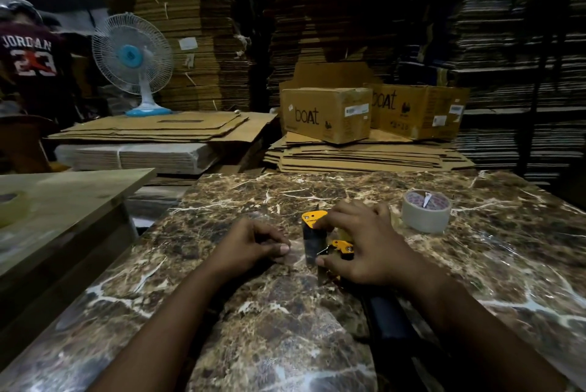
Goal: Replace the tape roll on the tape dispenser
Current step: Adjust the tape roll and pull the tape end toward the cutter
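- Brown marble-patterned bench (285,322), glossy, veined in white, filling the lower half of the view.
- Tape dispenser (320,239) near the middle of the bench, yellow and black, its dark handle (390,315) running back toward the near edge.
- Right hand (361,249) curled over the dispenser, fingertips on the yellow plate at the top, thumb pressed low against the side; gripping it.
- Left hand (253,246) just beside the dispenser on its left, fingers bent, thumb and forefinger pinched together (on a clear strip of tape, perhaps; too faint to tell).
- Roll of clear tape (426,211) lying flat toward the far right corner of the bench, apart from both hands, a loose end sticking up from its core.
- Second, pale wooden table (63,198) to the left, set lower, with another tape roll (12,207) at the picture's left edge.
- Beyond the far edge: flattened cardboard sheets (364,154) in low piles, two brown boxes (326,112) marked "boat" on top.
- White and blue table fan (133,58) standing on a cardboard pile at far left.
- Dim room, walled with tall stacks of flat cardboard (196,27) to the top of the view.
- Person in a dark printed shirt (28,55) at the far left edge.
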